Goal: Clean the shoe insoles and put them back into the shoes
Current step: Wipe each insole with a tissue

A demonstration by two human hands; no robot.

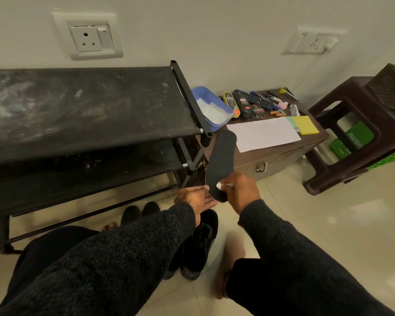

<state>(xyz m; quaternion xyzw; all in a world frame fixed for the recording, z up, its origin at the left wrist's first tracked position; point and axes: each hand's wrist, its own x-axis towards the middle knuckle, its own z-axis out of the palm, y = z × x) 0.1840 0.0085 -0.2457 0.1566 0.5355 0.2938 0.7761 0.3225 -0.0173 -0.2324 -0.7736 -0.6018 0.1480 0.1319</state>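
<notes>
A black insole (pixel 221 156) stands nearly upright in front of me, toe end up. My left hand (pixel 196 198) holds its heel end from the left and below. My right hand (pixel 240 190) pinches a small white wipe (pixel 219 185) against the lower part of the insole. Black shoes (pixel 201 242) sit on the tiled floor under my forearms, partly hidden by my left sleeve. Two more dark shoe toes (pixel 139 213) show beneath the rack.
A dusty black shoe rack (pixel 82 106) fills the left. A low brown cabinet (pixel 281 149) carries a blue tub (pixel 212 108), shoe polish tins, a remote, white paper and yellow sponges. A brown plastic stool (pixel 360 133) stands to the right.
</notes>
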